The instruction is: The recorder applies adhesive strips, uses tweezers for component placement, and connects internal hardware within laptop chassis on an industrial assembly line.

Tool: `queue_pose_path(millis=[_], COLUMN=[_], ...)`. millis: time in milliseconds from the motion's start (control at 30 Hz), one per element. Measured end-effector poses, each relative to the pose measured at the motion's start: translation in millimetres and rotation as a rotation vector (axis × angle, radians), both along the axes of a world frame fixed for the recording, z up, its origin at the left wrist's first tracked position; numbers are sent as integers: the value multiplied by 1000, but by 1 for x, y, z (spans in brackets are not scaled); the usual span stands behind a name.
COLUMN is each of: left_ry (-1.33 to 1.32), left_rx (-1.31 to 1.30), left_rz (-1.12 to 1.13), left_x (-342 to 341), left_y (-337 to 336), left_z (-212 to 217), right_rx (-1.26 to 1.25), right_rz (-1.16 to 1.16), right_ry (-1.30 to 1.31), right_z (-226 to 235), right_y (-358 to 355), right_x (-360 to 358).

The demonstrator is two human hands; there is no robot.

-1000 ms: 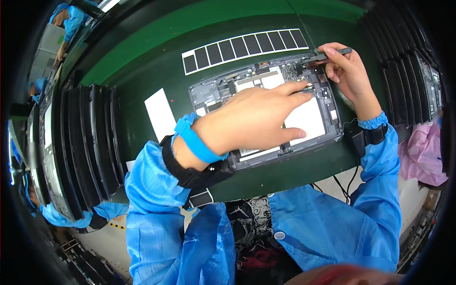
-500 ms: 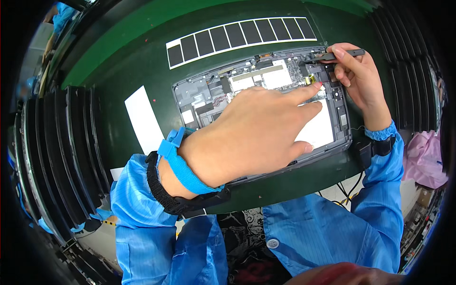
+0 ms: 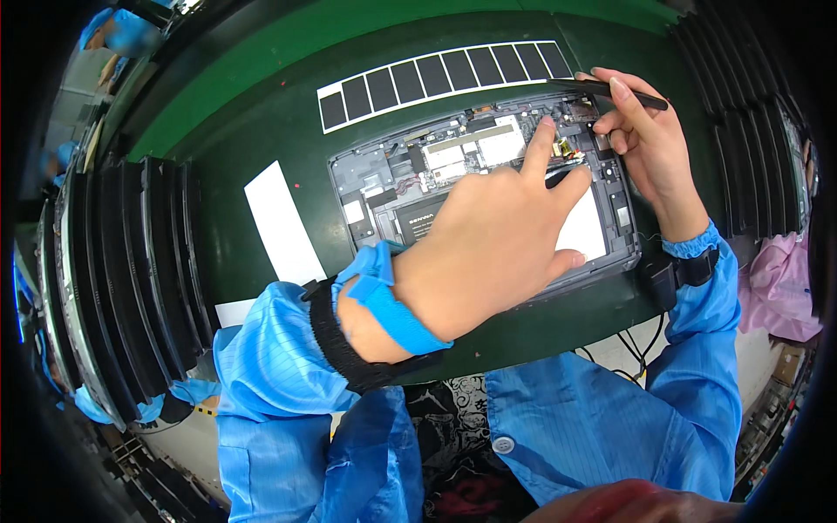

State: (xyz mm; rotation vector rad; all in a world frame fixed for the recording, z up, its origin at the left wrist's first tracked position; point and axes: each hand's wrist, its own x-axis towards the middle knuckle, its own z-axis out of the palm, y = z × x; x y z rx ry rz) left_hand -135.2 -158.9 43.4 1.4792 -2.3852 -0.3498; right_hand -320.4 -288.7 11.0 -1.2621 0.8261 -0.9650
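Observation:
An opened flat electronic device [image 3: 359, 166] lies on the dark green table, its circuit boards and black battery exposed. My left hand [image 3: 488, 235] reaches across it and hides much of its middle. The index finger is stretched onto the board near the upper right corner; the middle finger and thumb are apart. In my right hand [image 3: 658, 148] is a pair of black tweezers [image 3: 595, 88], pinched between thumb and fingers. Their tips are by the lower right edge of a white sheet with black rectangular stickers [image 3: 433, 74], beyond the device. Whether they grip anything cannot be seen.
A blank white strip [image 3: 283, 222] lies left of the device. Racked black panels [image 3: 131, 288] stand at the left, with more panels [image 3: 758, 166] at the right. Pink cloth [image 3: 779, 288] hangs at the right, and black cables [image 3: 641, 349] run below the table edge.
My left index finger has shifted from beside the yellow-taped part to a spot farther up the board. The tweezers' tips have moved from the board's upper right to the sticker sheet's edge.

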Motion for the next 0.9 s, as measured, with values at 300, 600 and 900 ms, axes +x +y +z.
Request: queue_pose_path(millis=[300, 600, 900], left_ry=[-67, 322, 745], left_rx=[86, 145, 144], left_rz=[32, 557, 537], left_x=[13, 70, 59], left_y=[3, 137, 162], left_z=[14, 38, -12], right_rx=[6, -413, -162], right_rz=[-135, -20, -102], right_ry=[-20, 522, 258], right_z=[-4, 8, -7], right_y=[-12, 50, 114], right_x=[-11, -41, -16])
